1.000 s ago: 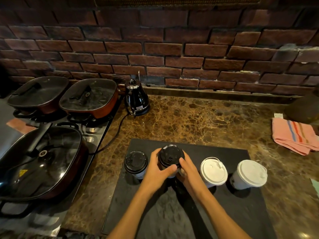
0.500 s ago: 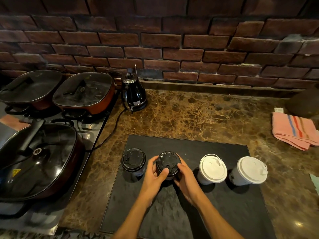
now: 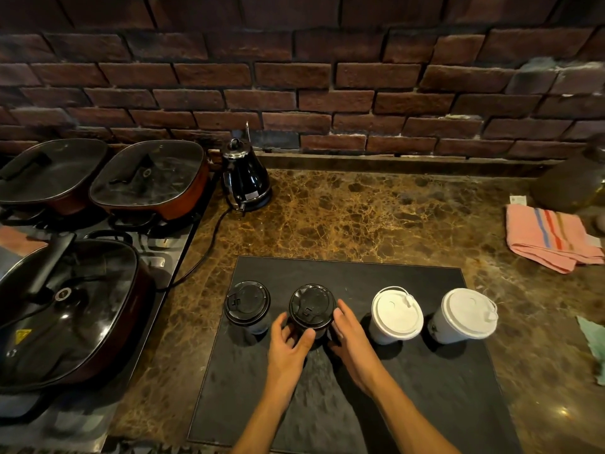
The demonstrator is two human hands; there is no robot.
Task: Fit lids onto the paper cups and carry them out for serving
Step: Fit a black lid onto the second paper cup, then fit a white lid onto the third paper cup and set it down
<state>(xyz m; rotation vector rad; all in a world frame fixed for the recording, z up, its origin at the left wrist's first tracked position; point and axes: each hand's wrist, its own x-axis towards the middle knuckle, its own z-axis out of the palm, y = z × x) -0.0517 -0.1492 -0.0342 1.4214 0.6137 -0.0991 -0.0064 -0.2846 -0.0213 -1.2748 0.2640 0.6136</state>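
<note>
Second black-lidded cup [image 3: 311, 311] standing on dark tray [image 3: 376, 276], between both hands. Left hand [image 3: 288, 347] curled around its side; right hand [image 3: 352, 335] loosely spread beside, maybe touching.

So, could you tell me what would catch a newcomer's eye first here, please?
Four lidded cups in a row on the dark mat: two black-lidded on the left, two white-lidded on the right. Both hands flank the second black-lidded cup. Glass-lidded pans crowd the stove at left.
</note>
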